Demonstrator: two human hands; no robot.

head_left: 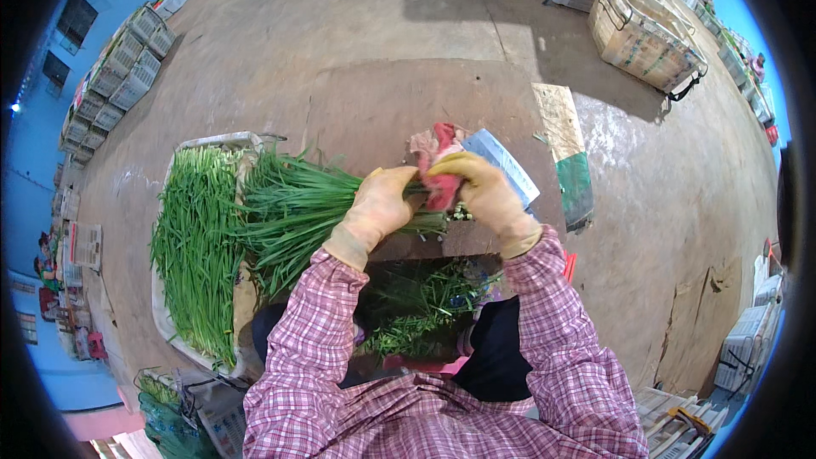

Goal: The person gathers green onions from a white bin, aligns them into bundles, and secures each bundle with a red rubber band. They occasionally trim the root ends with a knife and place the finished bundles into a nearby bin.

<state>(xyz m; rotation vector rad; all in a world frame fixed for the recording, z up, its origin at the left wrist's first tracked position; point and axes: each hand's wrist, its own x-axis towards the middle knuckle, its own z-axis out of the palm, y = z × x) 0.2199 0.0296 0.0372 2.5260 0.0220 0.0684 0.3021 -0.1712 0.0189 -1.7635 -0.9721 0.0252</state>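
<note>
My left hand (381,203), in a pale rubber glove, grips a bundle of long green leafy stalks (306,194), probably garlic chives. The leaves fan out to the left, and the pale cut ends lie to the right of the hand. In my gloved right hand (494,194) is a red and pink cloth (441,194), blurred and pressed against the stalk end of the bundle. Part of the stalks is hidden behind the cloth and fingers. Just past my right hand lies a blue and white flat block (502,164). Small pale stem pieces (461,211) sit below the cloth.
At left, a white plastic crate (160,309) is filled with more greens (197,248). Loose leaf scraps (414,325) lie between my legs. Large white crates (647,38) stand at the upper right, beyond a flattened sack piece (564,146). Stacked crates (118,76) line the left wall.
</note>
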